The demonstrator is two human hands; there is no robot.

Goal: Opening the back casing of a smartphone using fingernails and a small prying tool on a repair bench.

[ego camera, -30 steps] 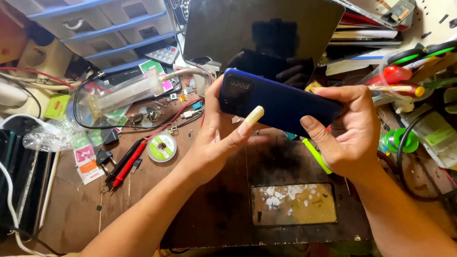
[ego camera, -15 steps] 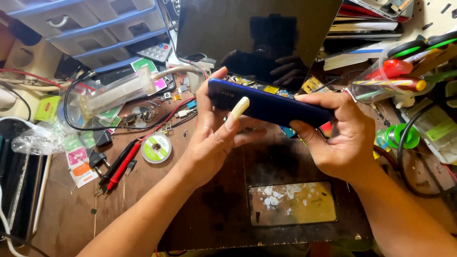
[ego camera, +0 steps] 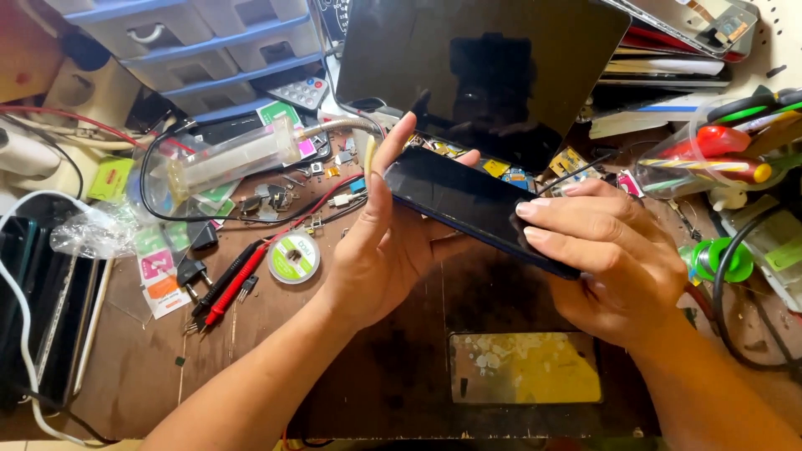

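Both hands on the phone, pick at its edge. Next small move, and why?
Probably slide the thin pale pick along the near end of the dark phone. The left hand pinches the pick against that end, while the right hand clamps the far end, holding the phone above the worn wooden bench. I cannot tell whether the pick is already inside the seam.
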